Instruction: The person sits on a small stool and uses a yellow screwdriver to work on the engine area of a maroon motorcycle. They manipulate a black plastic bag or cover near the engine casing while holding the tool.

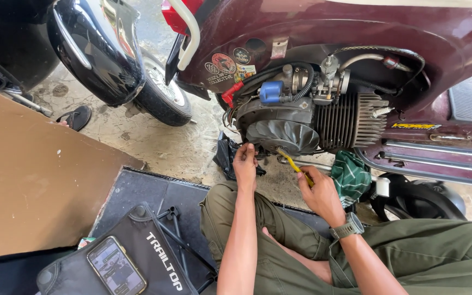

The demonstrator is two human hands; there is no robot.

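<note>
A maroon scooter [323,27] has its side panel off, baring the engine with a grey fan cover [282,134] and finned cylinder [350,117]. My left hand [245,164] reaches up under the fan cover, fingers bent against the engine's lower edge; whether it holds anything is hidden. My right hand [319,191] grips a yellow-handled screwdriver [293,164] whose tip points up and left at the underside of the fan cover. A grey watch sits on that wrist. My legs in olive trousers [411,246] are folded below.
A black scooter's rear fender and wheel [159,90] stand at upper left. A brown board [28,175] leans at left. A black tool bag [154,257] with a phone [116,266] on it lies on a black mat. A green cloth [350,175] rests beneath the engine.
</note>
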